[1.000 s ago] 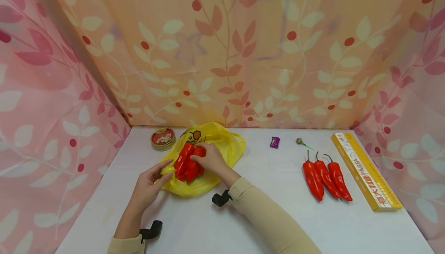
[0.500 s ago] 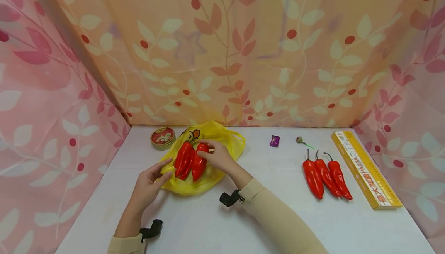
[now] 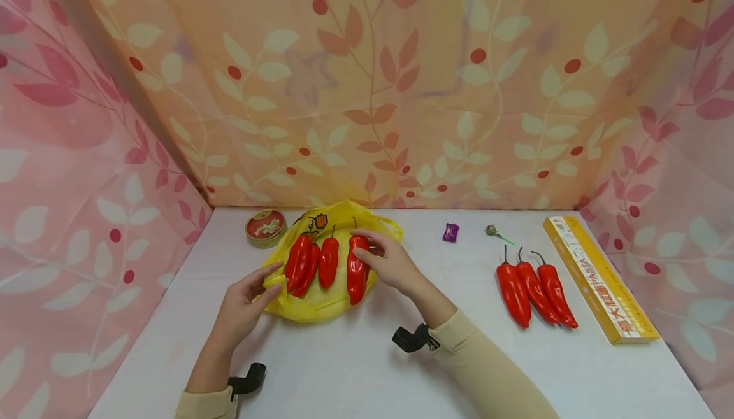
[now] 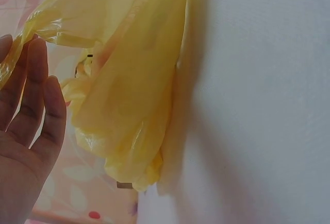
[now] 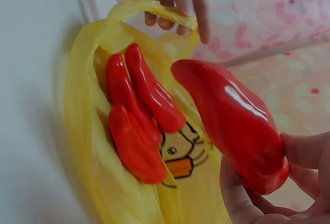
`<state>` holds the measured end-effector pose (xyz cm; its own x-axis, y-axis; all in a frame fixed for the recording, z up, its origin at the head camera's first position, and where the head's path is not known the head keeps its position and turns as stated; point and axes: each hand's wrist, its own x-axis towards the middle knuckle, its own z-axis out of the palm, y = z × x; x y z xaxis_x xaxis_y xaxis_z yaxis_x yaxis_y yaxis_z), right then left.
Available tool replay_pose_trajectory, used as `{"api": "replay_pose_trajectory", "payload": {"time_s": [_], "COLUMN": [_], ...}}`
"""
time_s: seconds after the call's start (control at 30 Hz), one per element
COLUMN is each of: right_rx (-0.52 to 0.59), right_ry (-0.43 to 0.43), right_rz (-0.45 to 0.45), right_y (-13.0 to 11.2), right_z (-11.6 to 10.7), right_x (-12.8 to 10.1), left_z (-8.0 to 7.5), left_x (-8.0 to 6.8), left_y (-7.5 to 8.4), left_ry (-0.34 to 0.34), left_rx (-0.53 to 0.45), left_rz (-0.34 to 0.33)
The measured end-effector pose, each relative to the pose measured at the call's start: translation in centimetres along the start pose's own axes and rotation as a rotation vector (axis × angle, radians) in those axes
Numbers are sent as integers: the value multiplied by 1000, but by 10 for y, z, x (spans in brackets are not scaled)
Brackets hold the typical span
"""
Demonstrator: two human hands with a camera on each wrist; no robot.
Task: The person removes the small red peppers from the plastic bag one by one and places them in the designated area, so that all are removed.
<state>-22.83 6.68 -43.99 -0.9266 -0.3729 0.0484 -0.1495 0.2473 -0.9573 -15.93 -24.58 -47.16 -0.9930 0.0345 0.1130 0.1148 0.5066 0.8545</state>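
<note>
A yellow plastic bag (image 3: 309, 311) with a printed cartoon lies spread on the table. My left hand (image 3: 243, 309) pinches its near left edge; in the left wrist view the yellow film (image 4: 23, 38) passes at the fingertips. Three glossy red chili peppers (image 5: 147, 100) rest in the bag, side by side. With thumb and fingers, my right hand (image 3: 395, 269) holds another red chili pepper (image 3: 357, 282) at its stem end, over the right part of the bag. That pepper (image 5: 234, 123) appears apart from the others in the right wrist view.
Behind the bag's left side stands a round red-topped tin (image 3: 266, 227). Rightward lie a purple-wrapped candy (image 3: 450, 233), a lollipop (image 3: 492, 230) with a green stick, three red chili peppers (image 3: 536, 295) and a long yellow pasta box (image 3: 602, 279). Patterned cloth (image 3: 367, 88) encloses the table.
My right hand has moved right, carrying one pepper away from the cluster; the remaining peppers now show separately in the bag. The left hand has stayed at the bag's edge.
</note>
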Motion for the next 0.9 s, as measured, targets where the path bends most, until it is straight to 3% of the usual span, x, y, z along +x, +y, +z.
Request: {"api": "replay_pose_trajectory", "payload": {"time_s": [0.13, 0.33, 0.5, 0.77, 0.9], "right_rx": [-14, -46, -43, 62, 1], "right_ry": [35, 76, 75, 9, 22], "right_rz": [10, 105, 166, 168, 234], "right_y": [2, 7, 14, 26, 33], "right_z": [-14, -26, -34, -51, -58], "right_x": [-10, -21, -28, -39, -47], "left_z": [1, 3, 4, 4, 4], "left_x": [1, 1, 1, 0, 1], "left_y": [0, 0, 0, 0, -1], "left_ry": [-7, -15, -20, -23, -29], "left_rx": [-2, -7, -4, 5, -7], "left_rz": [-7, -14, -23, -32, -24]}}
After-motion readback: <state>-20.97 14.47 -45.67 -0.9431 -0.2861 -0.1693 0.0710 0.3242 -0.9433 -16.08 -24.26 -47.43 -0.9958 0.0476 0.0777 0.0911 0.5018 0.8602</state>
